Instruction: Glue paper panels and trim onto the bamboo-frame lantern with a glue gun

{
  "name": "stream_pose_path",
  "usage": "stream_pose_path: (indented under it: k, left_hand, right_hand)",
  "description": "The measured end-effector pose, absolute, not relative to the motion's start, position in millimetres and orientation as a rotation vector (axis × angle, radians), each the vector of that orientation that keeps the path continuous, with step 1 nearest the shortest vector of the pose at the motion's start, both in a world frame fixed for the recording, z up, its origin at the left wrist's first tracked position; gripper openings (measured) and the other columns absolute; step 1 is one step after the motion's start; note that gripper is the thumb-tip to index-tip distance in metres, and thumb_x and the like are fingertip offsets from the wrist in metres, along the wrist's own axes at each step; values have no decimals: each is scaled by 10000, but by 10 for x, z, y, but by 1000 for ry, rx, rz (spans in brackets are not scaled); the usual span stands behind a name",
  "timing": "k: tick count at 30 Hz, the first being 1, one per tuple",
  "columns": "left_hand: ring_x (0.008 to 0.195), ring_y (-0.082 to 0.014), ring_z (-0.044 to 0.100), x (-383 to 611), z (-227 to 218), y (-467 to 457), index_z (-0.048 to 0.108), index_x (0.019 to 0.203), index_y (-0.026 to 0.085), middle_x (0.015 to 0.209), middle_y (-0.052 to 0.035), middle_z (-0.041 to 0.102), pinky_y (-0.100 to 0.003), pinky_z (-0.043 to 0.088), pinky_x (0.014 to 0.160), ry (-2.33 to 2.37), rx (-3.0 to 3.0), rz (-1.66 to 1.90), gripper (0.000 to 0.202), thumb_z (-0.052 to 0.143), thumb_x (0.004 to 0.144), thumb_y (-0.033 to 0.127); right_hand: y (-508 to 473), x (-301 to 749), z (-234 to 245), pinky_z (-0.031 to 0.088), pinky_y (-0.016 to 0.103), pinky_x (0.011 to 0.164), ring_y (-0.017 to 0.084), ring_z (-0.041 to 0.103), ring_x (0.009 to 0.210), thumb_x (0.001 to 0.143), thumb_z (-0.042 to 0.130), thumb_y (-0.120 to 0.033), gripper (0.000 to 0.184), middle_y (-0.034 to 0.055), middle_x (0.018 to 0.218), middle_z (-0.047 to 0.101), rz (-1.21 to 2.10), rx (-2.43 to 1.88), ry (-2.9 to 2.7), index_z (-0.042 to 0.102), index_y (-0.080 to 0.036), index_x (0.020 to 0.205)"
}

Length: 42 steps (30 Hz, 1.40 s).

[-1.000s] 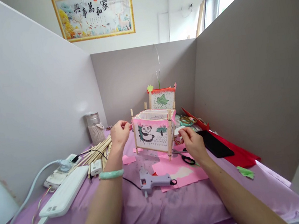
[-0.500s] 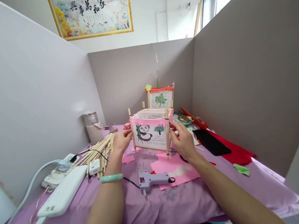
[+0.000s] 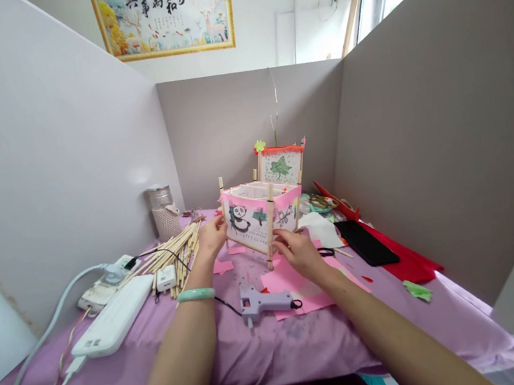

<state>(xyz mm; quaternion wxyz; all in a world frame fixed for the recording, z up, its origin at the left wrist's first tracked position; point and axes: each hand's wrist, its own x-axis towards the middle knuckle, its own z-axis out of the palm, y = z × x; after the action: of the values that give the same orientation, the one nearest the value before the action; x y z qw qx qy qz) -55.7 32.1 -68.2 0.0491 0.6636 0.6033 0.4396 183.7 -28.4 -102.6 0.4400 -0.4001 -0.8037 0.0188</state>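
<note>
A small paper lantern [image 3: 260, 214] with a wooden stick frame, pink trim and a panda drawing stands at the middle of the purple-covered table. My left hand [image 3: 211, 238] grips its left corner post, fingers closed on it. My right hand [image 3: 299, 252] holds the lower front corner post, fingers closed around it. The lantern is turned so one corner faces me. Behind it stands a second lantern [image 3: 281, 166] with a green leaf drawing and red trim.
A glue gun [image 3: 263, 301] lies on pink paper [image 3: 300, 286] near me. Wooden sticks [image 3: 179, 252], a power strip [image 3: 114, 317] and cables lie left. A jar [image 3: 163, 211] stands at the back left. A black phone [image 3: 365, 242], red paper [image 3: 407, 263] and scissors [image 3: 326, 251] lie right.
Both hands closed on the lantern's posts and turned it, so a corner now faces me instead of the flat panda side. My right hand dropped to the lower front post.
</note>
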Motion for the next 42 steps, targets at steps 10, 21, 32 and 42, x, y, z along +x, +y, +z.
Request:
stream_pose_path:
  k: [10,21,32,42]
  left_hand:
    - [524,-95,466,-241,-628,10,625,610,147,515,21,537,-216,325,527,1338,2365,1233,428,572,787,534]
    - [602,-149,540,-267,-612,-13,612,675,179,633,-27,625,-250,291,564,1621,2625,935,282,561,822,414]
    - [711,-176,620,-482,-603,62,681,802,177,788,-55,705,-257,388,648,1767,2339,1040,232,518,841,338]
    - [780,-211,633,-550,-618,97,689,809,188,814,-81,712,-287,385,673,2114,2311,990,248,460,843,278]
  right_hand:
    - [156,2173,-933,465,408,866,252,637,922,851,474,-303,345,126,1131,660,77,-1293,-1414,605,-165,1139]
    - [536,2222,-1019,513,309,753,207,652,923,820,485,-318,315,96,1066,694,378,-1160,-1500,614,-167,1065]
    - [368,2161,-1111,460,303,725,212,649,804,807,524,-291,221,70,906,723,293,-1309,-1652,684,-184,917]
    - [252,1994,-1140,394,239,678,184,640,821,831,541,-260,177,42,901,727,149,-1388,-1877,685,-201,917]
